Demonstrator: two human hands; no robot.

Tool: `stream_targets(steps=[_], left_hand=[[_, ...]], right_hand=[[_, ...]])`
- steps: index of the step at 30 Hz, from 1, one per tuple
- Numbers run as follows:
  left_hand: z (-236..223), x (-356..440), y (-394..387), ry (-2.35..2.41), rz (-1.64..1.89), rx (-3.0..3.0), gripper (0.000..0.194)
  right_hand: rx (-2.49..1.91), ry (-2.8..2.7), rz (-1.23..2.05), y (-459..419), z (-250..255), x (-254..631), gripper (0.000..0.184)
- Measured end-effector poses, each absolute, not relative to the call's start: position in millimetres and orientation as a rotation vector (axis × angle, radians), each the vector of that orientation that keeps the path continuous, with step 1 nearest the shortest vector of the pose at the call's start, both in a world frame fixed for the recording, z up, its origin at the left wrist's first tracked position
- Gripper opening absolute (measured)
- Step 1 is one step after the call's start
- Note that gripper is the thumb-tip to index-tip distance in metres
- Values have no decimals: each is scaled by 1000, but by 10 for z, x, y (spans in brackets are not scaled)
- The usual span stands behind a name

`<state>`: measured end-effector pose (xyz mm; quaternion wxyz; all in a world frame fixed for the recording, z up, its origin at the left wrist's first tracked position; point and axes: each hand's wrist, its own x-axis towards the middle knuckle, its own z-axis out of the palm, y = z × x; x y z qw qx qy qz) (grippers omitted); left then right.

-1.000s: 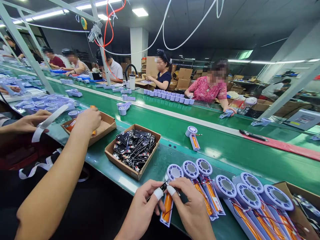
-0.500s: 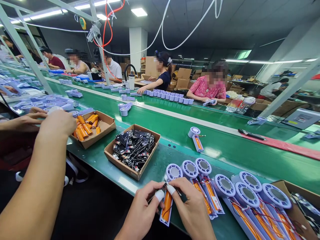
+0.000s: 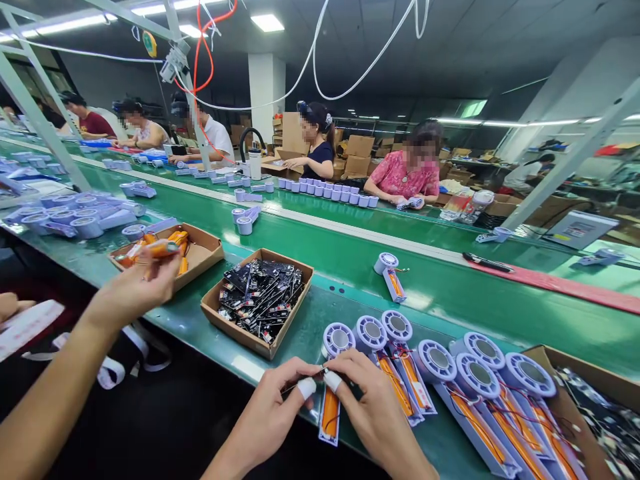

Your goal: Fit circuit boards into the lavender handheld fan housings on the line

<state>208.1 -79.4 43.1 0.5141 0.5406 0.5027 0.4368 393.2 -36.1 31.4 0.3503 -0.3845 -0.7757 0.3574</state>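
We've got the left hand [image 3: 267,417] and right hand [image 3: 375,417] pressed together, taped fingertips [image 3: 307,387] pinching a small dark part [image 3: 323,371] between them. Too small for us to read; it looks like a thin board or connector. Long axis runs lower left to upper right, with a fine wire [image 3: 295,385] toward the left hand; neither hand is clearly nearer. Just below the grip, an orange battery [image 3: 330,413] lies in a pale holder [image 3: 329,438], running away from a ribbed disc [image 3: 339,339] just above it. Up and left of the grip sits a box of black boards [image 3: 235,337]. Further left, a co-worker's hand [image 3: 140,287] holds another orange battery [image 3: 155,249].
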Motion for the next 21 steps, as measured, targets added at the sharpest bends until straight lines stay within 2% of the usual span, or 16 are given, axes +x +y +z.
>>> stream_targets(steps=[2, 5, 12, 17, 19, 21], left_hand=[[425, 2055, -818, 1231, 1001, 1317, 21], [361, 2019, -864, 1343, 938, 1361, 35], [260, 2068, -910, 1451, 872, 1706, 49], [423, 2153, -893, 1632, 564, 1965, 59], [470, 2156, -900, 1683, 488, 2023, 62], [469, 2145, -915, 1657, 575, 1999, 62]], right_hand=[[-1003, -1955, 988, -375, 251, 4044, 26], [-1039, -1914, 978, -405, 275, 4186, 32], [-989, -2004, 871, -399, 425, 4048, 25], [-991, -1687, 1156, -366, 403, 3924, 15], [-1018, -1538, 1295, -372, 404, 3884, 19], [-1064, -1438, 1383, -387, 403, 3847, 24]])
